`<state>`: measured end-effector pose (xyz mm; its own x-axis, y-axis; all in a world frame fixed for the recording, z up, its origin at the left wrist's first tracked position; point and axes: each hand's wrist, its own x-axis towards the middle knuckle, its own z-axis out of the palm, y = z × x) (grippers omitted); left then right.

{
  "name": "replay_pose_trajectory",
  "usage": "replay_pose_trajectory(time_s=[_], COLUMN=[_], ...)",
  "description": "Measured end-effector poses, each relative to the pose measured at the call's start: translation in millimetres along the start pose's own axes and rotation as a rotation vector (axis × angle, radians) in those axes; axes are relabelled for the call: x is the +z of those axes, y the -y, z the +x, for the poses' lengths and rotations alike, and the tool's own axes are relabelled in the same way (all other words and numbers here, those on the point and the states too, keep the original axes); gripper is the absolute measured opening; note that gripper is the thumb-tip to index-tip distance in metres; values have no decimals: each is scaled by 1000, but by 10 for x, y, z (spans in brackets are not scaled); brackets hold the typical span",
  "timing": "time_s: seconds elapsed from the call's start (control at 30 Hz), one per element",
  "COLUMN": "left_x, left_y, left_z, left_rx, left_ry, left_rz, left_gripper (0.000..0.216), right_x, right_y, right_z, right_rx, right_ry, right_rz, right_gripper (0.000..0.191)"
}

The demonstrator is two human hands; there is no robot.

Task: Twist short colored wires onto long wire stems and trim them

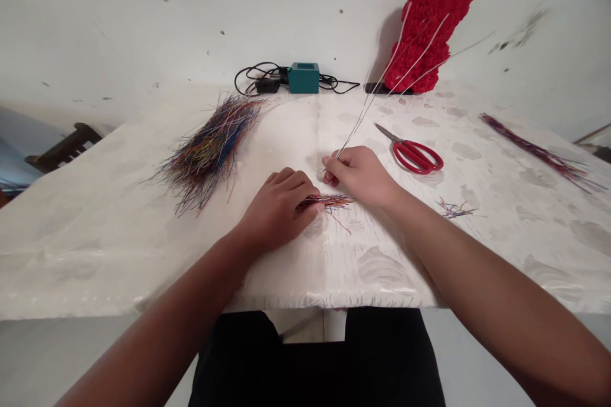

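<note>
My left hand (285, 208) is closed around a small bundle of thin coloured wires (334, 201), mostly orange, red and blue, with its loose ends sticking out to the right. One strand droops from it toward the table edge. Just above, my right hand (356, 172) pinches a few long, pale thin wires (356, 127) that fan up and away toward the wall. Red-handled scissors (417, 157) lie on the cloth right of my right hand, blades pointing to the upper left. Short wire scraps (456, 209) are scattered beside my right forearm.
A big multicoloured wire bundle (210, 149) lies to the left, a slimmer bundle (534, 147) at far right. By the wall stand a teal box (303, 78) with black cables and a red textured piece (432, 32). A patterned cloth (119, 254) covers the table.
</note>
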<state>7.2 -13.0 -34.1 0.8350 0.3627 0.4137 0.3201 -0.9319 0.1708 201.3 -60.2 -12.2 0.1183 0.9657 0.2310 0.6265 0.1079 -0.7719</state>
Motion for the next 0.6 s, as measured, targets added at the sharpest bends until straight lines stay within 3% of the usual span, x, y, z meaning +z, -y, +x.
replay_pose_trajectory(time_s=[0.2,0.37,0.43,0.5,0.6], left_x=[-20,-18,-6,5,13], left_y=[-24,-36,-22,-4,14], left_z=[7,-15,-24,-24,-5], left_rx=[29,19,-4,-15,-2], left_ry=[23,98,151,169,133], left_rz=[-5,-59,-85,-105,-105], left_gripper=[17,68,79,80,59], right_x=[-17,-28,-32,-35,-34], right_y=[7,14,17,20,24], right_z=[2,4,6,7,5], right_rx=[-17,-17,-14,-15,-14], right_ry=[-62,-80,-81,-80,-82], right_rz=[6,-25,-22,-14,-12], right_gripper=[41,41,41,41,41])
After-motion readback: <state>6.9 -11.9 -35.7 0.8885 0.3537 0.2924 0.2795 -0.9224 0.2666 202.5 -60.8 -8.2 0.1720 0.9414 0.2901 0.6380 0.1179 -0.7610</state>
